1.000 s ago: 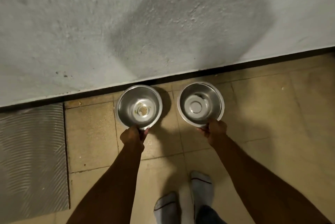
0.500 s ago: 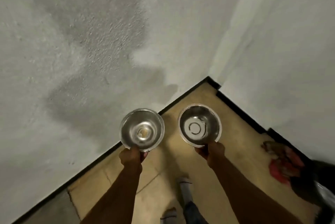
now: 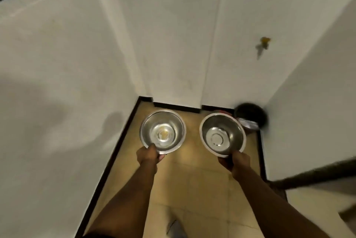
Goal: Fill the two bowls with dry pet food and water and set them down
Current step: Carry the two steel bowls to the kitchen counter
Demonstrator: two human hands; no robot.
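I carry two shiny steel bowls above the tan tiled floor. My left hand grips the near rim of the left bowl, which has a small yellowish speck at its bottom. My right hand grips the near rim of the right bowl, which tilts slightly and looks bare inside. No pet food bag and no water source is in view.
White walls close in on the left, ahead and on the right, with a black skirting along the floor. A black round bin stands in the far right corner. A dark bar crosses at the right.
The bowls were lifted off the floor by the wall, one in each hand. The view has swung right toward a narrow corner with the black bin.
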